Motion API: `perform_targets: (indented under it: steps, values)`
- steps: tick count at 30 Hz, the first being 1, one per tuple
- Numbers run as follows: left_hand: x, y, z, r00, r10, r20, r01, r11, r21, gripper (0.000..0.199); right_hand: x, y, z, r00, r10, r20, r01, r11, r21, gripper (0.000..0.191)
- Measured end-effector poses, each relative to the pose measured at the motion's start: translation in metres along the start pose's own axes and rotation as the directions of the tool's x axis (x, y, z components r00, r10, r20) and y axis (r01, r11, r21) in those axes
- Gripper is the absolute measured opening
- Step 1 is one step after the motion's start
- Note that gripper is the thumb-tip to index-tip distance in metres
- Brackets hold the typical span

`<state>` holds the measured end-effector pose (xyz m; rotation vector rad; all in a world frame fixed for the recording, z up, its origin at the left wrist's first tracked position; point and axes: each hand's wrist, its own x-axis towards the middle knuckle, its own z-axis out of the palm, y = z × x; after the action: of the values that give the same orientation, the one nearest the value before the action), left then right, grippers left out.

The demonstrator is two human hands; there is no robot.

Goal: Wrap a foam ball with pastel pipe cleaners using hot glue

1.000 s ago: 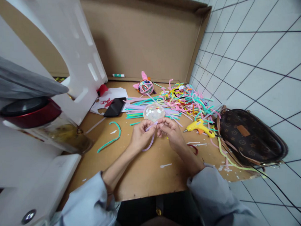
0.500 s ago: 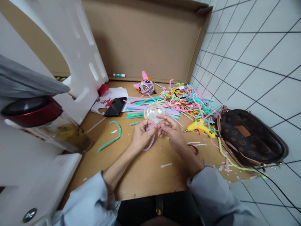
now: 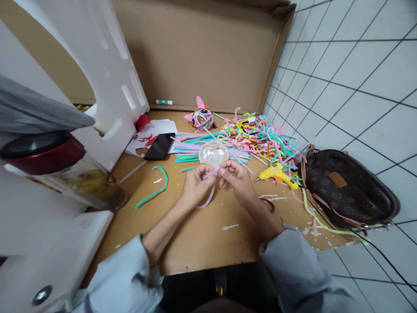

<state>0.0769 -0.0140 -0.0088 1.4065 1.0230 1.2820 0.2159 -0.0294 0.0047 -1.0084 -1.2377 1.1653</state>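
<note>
A lilac pipe cleaner [image 3: 210,200] runs between my two hands, and its loose length loops down below them. My left hand [image 3: 197,184] is closed around it, thumb and fingers pinching. The fingertips of my right hand [image 3: 235,179] pinch the same pipe cleaner close beside the left. Just beyond my fingertips is a clear, shiny round ball [image 3: 213,154], in front of a bundle of lilac and teal pipe cleaners [image 3: 188,152]. A bent teal pipe cleaner [image 3: 166,178] lies on the table to the left.
A yellow glue gun [image 3: 275,174] and a brown patterned bag [image 3: 349,186] lie on the right. Tangled pipe cleaners [image 3: 259,136] and a pink-eared ball figure [image 3: 202,118] are behind. On the left are a black phone [image 3: 159,147] and a glass bottle [image 3: 96,183].
My right hand's fingers have come down and closed in a pinch against the left hand. The left hand stays almost in place. The view has shifted slightly.
</note>
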Motion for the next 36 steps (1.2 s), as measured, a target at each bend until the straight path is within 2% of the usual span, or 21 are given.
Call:
perform_targets:
  steps: [16,27,31,36]
  values:
    - [-0.002,0.002,0.000,0.998,-0.035,0.043,0.036,0.999,-0.018,0.030,0.002,-0.001,-0.003,1.000,-0.004,0.016,0.005,0.997,-0.082,0.029]
    - [-0.003,0.008,0.002,0.993,-0.087,0.083,0.095,0.991,-0.090,0.034,0.003,-0.003,-0.004,1.000,0.014,0.001,-0.014,0.996,-0.088,0.025]
    - [-0.003,0.009,-0.001,0.985,-0.098,0.142,0.115,0.987,-0.114,0.036,0.007,-0.003,-0.010,0.999,0.042,-0.003,-0.042,0.999,-0.021,0.026]
    - [0.002,0.003,-0.007,0.980,-0.123,0.156,0.154,0.967,-0.202,0.050,0.013,-0.009,-0.024,0.997,0.080,0.013,-0.081,0.991,0.106,0.030]
